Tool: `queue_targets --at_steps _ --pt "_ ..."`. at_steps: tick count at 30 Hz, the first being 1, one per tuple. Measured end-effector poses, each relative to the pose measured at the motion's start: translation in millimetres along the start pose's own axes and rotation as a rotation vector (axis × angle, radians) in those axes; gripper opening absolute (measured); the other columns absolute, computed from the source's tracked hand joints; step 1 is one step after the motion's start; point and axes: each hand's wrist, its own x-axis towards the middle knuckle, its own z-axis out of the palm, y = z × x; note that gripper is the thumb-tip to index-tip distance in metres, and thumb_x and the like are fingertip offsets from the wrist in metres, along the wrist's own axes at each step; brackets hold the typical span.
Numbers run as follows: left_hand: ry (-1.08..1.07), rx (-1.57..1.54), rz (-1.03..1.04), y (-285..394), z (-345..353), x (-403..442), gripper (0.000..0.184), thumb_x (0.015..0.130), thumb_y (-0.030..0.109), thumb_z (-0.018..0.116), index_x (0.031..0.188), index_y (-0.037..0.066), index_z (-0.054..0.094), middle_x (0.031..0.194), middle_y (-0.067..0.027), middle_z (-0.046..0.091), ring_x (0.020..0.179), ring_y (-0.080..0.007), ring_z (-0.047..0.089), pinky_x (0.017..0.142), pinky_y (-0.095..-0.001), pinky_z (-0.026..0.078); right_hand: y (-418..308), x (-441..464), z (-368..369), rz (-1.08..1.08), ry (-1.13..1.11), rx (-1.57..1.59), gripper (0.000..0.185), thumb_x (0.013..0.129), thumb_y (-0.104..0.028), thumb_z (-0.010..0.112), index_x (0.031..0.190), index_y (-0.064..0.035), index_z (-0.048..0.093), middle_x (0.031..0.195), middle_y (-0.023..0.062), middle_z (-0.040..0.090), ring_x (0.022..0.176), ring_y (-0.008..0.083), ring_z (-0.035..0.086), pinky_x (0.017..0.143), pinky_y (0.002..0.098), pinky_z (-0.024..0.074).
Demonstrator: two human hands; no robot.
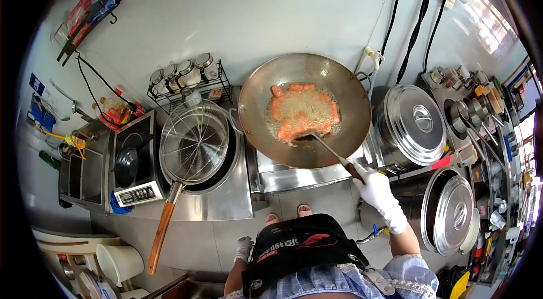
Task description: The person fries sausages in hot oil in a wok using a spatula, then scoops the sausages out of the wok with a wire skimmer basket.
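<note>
My right hand (374,190), in a white glove, is closed around the dark handle of a wok spatula (328,147). The spatula's metal shaft slopes down into a large round wok (305,67), where its head is partly hidden among foam and food. Orange-red pieces of food (325,108) form a rough ring in the bubbling oil. My left hand (244,248), also gloved, hangs low beside the black apron (305,242), away from the cooktop. Its fingers are too small and dim to make out, and no object shows in it.
A wire skimmer (195,138) lies across a pot left of the wok, its wooden handle jutting past the counter edge. Further left are an induction cooker (133,155) and sink. A spice rack (189,87) stands behind. Lidded pots (416,121) stand to the right.
</note>
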Motion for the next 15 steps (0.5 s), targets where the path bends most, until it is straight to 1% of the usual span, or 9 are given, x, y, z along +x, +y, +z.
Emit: queue_targets --at_steps 1,2,6,8,9,10,12,13,15 --pt "-0.003 -0.001 0.014 -0.4 0.1 0.1 0.023 0.086 0.019 0.056 0.092 -0.003 0.06 0.071 -0.015 0.062 0.055 -0.0235 0.055 0.051 -0.0347 0.046 3.3 8.2 19.2 -0.001 0.001 -0.014 0.046 0.079 -0.021 0.064 0.122 -0.0054 0.057 0.088 0.0163 0.063 0.077 0.0326 0.063 0.068 0.041 0.0499" --pt "-0.002 -0.002 0.014 -0.1 0.2 -0.1 0.023 0.086 0.019 0.056 0.092 -0.003 0.06 0.071 -0.015 0.062 0.055 -0.0235 0.055 0.051 -0.0347 0.046 1.8 18.6 31.9 0.015 -0.013 0.021 0.047 0.081 -0.018 0.063 0.125 -0.0054 0.054 0.097 0.0175 0.064 0.084 0.0352 0.063 0.074 0.0398 0.0503" --pt "-0.008 -0.041 -0.01 3.3 -4.2 -5.4 0.025 0.085 0.019 0.056 0.094 -0.004 0.059 0.071 -0.0156 0.062 0.055 -0.0239 0.056 0.051 -0.0351 0.046 -21.8 59.0 52.7 0.088 -0.05 0.052 0.046 0.082 -0.02 0.062 0.126 -0.0054 0.054 0.09 0.0172 0.063 0.078 0.0349 0.063 0.07 0.0409 0.0506" --pt "-0.011 -0.056 -0.022 3.1 -6.2 -10.0 0.025 0.085 0.019 0.056 0.094 -0.004 0.059 0.071 -0.0159 0.062 0.055 -0.0241 0.056 0.051 -0.0352 0.046 -18.8 78.5 71.8 0.034 0.071 -0.026 0.045 0.082 -0.021 0.062 0.125 -0.0063 0.055 0.084 0.0161 0.062 0.071 0.0333 0.063 0.064 0.0407 0.0508" --pt "0.001 -0.073 -0.033 2.0 -7.0 -11.9 0.023 0.085 0.018 0.054 0.091 -0.004 0.059 0.068 -0.0147 0.061 0.053 -0.0224 0.056 0.049 -0.0333 0.045 -18.1 86.8 76.0 0.031 0.069 -0.026 0.045 0.082 -0.021 0.062 0.125 -0.0063 0.055 0.084 0.0161 0.062 0.071 0.0333 0.063 0.064 0.0407 0.0508" --pt "0.013 -0.09 -0.044 1.7 -7.0 -12.9 0.021 0.085 0.017 0.052 0.089 -0.003 0.059 0.066 -0.0135 0.06 0.051 -0.0206 0.055 0.046 -0.0314 0.044 -17.2 95.9 79.1 0.003 0.11 -0.106 0.045 0.082 -0.021 0.061 0.124 -0.0052 0.055 0.08 0.0159 0.062 0.066 0.0319 0.063 0.06 0.0406 0.0508" --pt "0.021 -0.084 -0.05 -3.9 -8.7 -15.1 0.021 0.085 0.017 0.052 0.087 -0.003 0.059 0.066 -0.0136 0.061 0.051 -0.0207 0.055 0.047 -0.0317 0.044 -10.8 113.2 85.7 -0.053 0.201 -0.223 0.044 0.082 -0.022 0.061 0.122 -0.0045 0.056 0.075 0.0155 0.06 0.058 0.029 0.063 0.052 0.04 0.0503" --pt "0.026 -0.074 -0.052 -6.2 -9.8 -15.9 0.022 0.084 0.017 0.052 0.086 -0.003 0.06 0.066 -0.0138 0.061 0.051 -0.0207 0.055 0.047 -0.0319 0.044 -6.9 119.8 85.0 -0.079 0.233 -0.281 0.041 0.083 -0.021 0.059 0.121 -0.0049 0.057 0.073 0.0132 0.059 0.055 0.0263 0.062 0.049 0.0371 0.0496" --pt "0.025 -0.052 -0.056 -9.0 -11.5 -16.6 0.021 0.084 0.017 0.052 0.085 -0.003 0.06 0.066 -0.0137 0.062 0.051 -0.0209 0.055 0.047 -0.0322 0.043 -0.7 128.8 79.5 -0.084 0.249 -0.374 0.039 0.084 -0.018 0.054 0.12 -0.0052 0.058 0.071 0.0109 0.058 0.055 0.0234 0.062 0.047 0.0338 0.0489"
